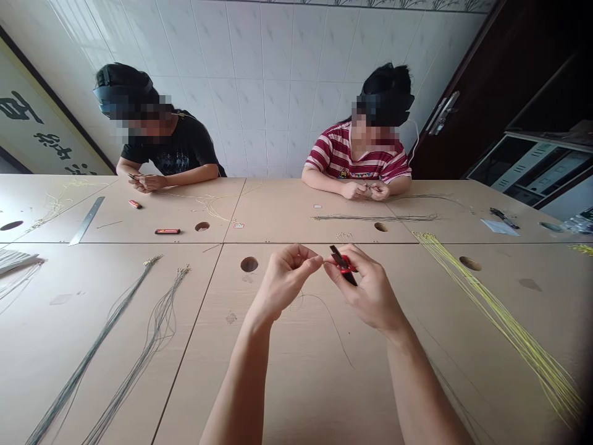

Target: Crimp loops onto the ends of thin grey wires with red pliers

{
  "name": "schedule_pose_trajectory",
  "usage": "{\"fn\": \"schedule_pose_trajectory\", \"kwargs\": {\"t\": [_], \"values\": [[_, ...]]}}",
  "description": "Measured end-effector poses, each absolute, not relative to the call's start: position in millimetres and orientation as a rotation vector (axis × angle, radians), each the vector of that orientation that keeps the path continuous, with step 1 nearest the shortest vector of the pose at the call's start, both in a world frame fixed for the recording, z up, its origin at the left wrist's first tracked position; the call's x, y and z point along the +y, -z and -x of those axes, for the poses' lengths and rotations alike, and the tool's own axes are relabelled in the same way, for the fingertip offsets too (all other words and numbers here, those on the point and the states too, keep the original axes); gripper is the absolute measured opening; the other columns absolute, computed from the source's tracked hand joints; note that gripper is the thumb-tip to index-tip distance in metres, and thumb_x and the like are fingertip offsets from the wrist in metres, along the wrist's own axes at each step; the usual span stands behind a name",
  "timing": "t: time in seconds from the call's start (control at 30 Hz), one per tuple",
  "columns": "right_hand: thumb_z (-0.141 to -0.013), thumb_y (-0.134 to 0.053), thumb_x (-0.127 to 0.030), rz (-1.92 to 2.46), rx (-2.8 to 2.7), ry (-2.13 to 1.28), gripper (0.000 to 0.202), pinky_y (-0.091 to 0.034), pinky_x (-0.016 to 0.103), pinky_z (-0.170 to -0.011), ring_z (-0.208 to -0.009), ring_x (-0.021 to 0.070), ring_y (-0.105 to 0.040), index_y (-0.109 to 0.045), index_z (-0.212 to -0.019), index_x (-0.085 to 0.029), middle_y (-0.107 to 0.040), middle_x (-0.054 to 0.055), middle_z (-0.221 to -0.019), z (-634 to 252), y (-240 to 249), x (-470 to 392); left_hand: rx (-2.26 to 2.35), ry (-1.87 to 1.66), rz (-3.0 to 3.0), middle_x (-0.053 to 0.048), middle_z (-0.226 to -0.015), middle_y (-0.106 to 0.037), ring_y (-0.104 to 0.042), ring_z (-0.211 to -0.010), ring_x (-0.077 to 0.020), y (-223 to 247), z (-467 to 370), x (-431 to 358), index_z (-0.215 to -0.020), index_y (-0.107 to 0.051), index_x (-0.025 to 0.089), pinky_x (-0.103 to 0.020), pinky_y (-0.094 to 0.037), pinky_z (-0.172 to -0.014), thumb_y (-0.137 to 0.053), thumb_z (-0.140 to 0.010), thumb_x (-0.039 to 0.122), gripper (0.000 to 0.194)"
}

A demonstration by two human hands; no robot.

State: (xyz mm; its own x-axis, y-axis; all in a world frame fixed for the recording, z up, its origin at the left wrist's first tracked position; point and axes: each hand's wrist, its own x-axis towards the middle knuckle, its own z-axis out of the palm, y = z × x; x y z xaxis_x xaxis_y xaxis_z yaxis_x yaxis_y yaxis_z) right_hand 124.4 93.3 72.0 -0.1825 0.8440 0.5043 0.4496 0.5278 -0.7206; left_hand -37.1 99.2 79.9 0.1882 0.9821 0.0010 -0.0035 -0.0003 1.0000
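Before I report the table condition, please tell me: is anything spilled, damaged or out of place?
Nothing looks spilled or broken. Only the left grey bundle's neighbour seems untidy: some strands bow out in loose loops.

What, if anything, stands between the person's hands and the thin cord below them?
Nothing visible does. The left hand and right hand nearly meet at the fingertips, above the thin cord; the red-and-black tool sits in the right hand's grip, not blocking it.
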Motion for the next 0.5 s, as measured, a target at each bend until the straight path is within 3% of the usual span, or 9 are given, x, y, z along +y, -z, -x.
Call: {"fn": "schedule_pose_trajectory", "kwargs": {"t": [0.5], "values": [[-0.093, -0.056, -0.028, 1.101, -1.808, -0.492, 0.011, -0.044, 0.026, -0.068, -0.071, 0.0134, -0.052, -0.059, -0.084, -0.023, -0.054, 0.000, -0.079, -126.0, -71.6, 93.7, 1.060, -1.081, -1.249, 0.006, -0.059, -0.037, -0.020, -0.049, -0.0059, -80.4, 38.5, 98.2, -0.075, -0.058, 0.017, -0.023, -0.014, -0.045, -0.066, -0.083, 0.039, 0.025]]}}
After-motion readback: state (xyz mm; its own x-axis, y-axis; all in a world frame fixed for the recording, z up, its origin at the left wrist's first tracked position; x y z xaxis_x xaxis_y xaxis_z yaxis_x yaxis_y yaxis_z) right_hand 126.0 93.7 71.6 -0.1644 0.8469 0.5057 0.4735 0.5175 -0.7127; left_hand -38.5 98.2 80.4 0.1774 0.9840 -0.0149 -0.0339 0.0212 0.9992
